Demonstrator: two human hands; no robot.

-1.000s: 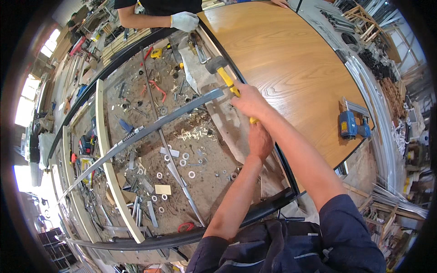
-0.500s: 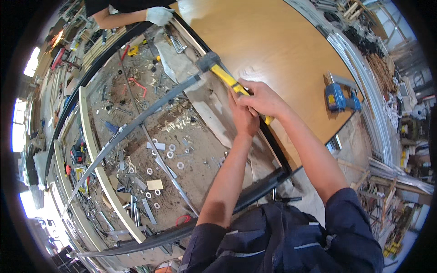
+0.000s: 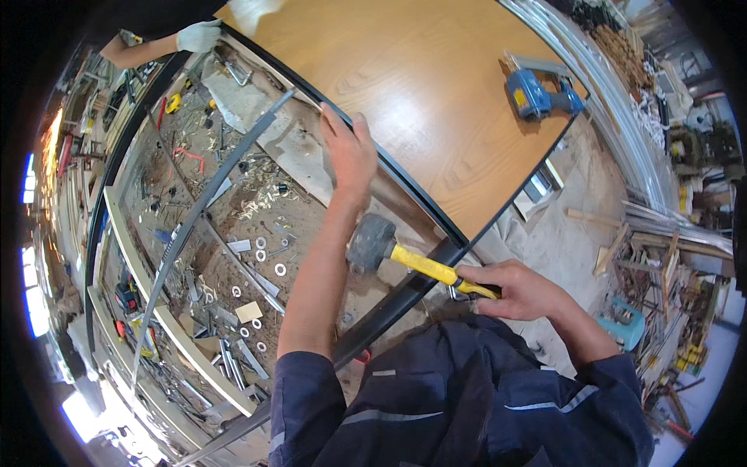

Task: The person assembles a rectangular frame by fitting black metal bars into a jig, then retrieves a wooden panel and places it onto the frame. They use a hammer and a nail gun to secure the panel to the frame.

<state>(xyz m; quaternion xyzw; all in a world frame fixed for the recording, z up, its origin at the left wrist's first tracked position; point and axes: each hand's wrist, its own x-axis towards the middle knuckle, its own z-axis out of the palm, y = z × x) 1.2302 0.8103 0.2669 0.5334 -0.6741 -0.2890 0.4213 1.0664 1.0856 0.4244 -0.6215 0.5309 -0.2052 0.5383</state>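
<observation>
In my right hand (image 3: pixel 517 289) is the handle of a rubber mallet, its yellow shaft (image 3: pixel 424 265) pointing left and its worn dark grey head (image 3: pixel 370 243) held close in front of my body. My left hand (image 3: pixel 348 152) reaches forward, fingers stretched out, at the black edge strip (image 3: pixel 405 184) along the wood-grain panel (image 3: pixel 443 101). Whether the fingertips press on the strip or just hover, I cannot tell. A black frame bar (image 3: pixel 401 303) crosses below the mallet near my waist.
A co-worker's gloved hand (image 3: pixel 199 36) rests at the panel's far left corner. On the panel lies a blue nail gun (image 3: pixel 537 93). Washers (image 3: pixel 281 269), offcuts and tools litter the surface inside the frame, crossed by a grey metal strip (image 3: pixel 214 183). Sparks (image 3: pixel 53 148) fly far left.
The mallet has come back from the panel's edge toward my body, in my right hand. My left hand has parted from the right and moved forward along the edge. The view has shifted.
</observation>
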